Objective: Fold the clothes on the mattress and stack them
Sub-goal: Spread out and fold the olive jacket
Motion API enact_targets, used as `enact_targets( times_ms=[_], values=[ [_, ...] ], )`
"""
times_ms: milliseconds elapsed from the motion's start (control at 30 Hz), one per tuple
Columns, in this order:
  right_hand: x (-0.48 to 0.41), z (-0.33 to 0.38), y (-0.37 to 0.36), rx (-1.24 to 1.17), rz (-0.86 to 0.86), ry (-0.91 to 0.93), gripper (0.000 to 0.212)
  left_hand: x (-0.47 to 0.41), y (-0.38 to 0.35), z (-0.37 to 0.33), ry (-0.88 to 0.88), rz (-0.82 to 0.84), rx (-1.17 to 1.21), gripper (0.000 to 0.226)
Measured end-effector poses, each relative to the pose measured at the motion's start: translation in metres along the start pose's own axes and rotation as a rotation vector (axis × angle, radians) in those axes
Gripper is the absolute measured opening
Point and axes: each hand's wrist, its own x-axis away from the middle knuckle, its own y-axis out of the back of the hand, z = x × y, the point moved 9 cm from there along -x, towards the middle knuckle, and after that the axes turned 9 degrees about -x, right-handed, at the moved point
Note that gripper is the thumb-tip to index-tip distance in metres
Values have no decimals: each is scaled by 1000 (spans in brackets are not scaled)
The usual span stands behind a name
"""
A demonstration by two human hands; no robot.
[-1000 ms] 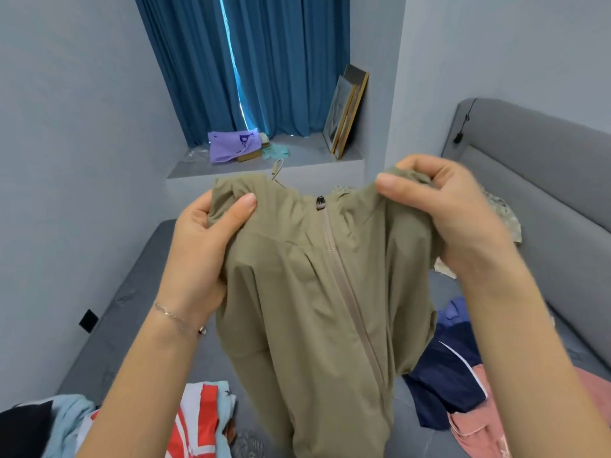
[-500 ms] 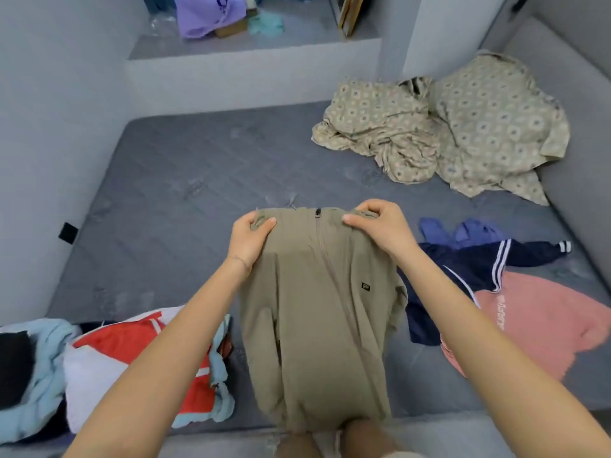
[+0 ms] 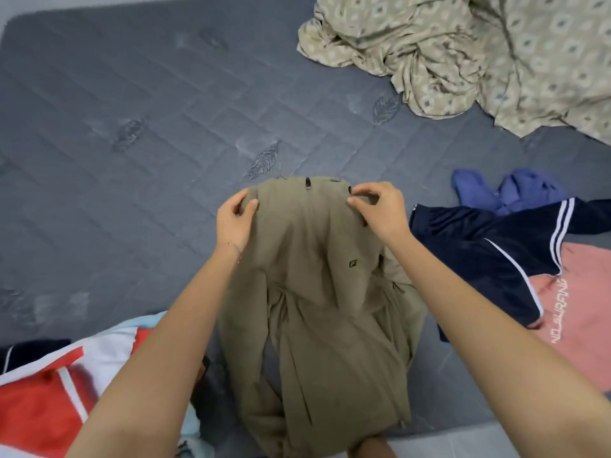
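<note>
Olive jacket [image 3: 317, 292] lies at the near middle of the grey mattress [image 3: 132, 127], zipper side up. Both arms reach forward over it. Left hand [image 3: 235, 223] pinches the left shoulder between thumb and curled fingers [image 3: 246, 193]. Right hand [image 3: 380, 211] pinches the right shoulder the same way.

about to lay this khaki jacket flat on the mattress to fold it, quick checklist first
1. Left hand grips khaki zip-up fabric jacket at shoulder: ok.
2. Right hand pinches other shoulder: ok.
3. Zip pull up at collar: ok.
4. Bare grey quilted mattress ahead: ok.
5. Sleeves smooth: not ok, bunched beside body.
6. Hem straight: cannot tell, at the frame's bottom edge.
</note>
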Motion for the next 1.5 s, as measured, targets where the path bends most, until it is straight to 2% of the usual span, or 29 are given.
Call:
enact_targets(
  times_ms=[67, 100, 200, 333, 600, 867, 1000, 1100, 1233, 1267, 1367, 1433, 1500],
  values=[
    [-6, -22, -3, 101, -5, -5, 29, -11, -13, 21, 29, 32, -80, 34],
    [-6, -35, -2, 144, -4, -22, 36, -13, -19, 27, 10, 47, -127, 39],
    [2, -72, 1, 198, 18, -65, 53, -9, -49, 34, -69, 134, -274, 45],
    [15, -113, 7, 188, 14, -132, 60, 3, -89, 34, -156, 211, -518, 48],
    [1, -173, 13, 256, 23, -167, 65, 4, -166, 32, -281, 296, -669, 54],
    [-19, -217, 11, -19, 49, -271, 64, -15, -233, 7, -408, 277, -723, 55],
    [-24, -247, 9, -58, 16, -427, 60, -19, -267, -17, -524, 284, -745, 53],
    [-26, -257, 3, -19, 22, -452, 54, -11, -299, -32, -653, 327, -798, 51],
    [-25, -256, -7, 174, 30, -400, 50, 8, -345, -34, -778, 515, -893, 53],
    [-25, -257, -9, 159, 26, -409, 50, 11, -353, -27, -778, 557, -939, 56],
    [-22, -265, -9, -84, 2, -497, 50, 10, -357, -3, -702, 601, -1071, 56],
    [-22, -268, -7, -183, -7, -520, 47, 3, -349, 7, -631, 582, -1051, 45],
    [-21, -270, -8, -181, 20, -513, 44, 0, -340, 12, -584, 551, -985, 34]
  ],
)
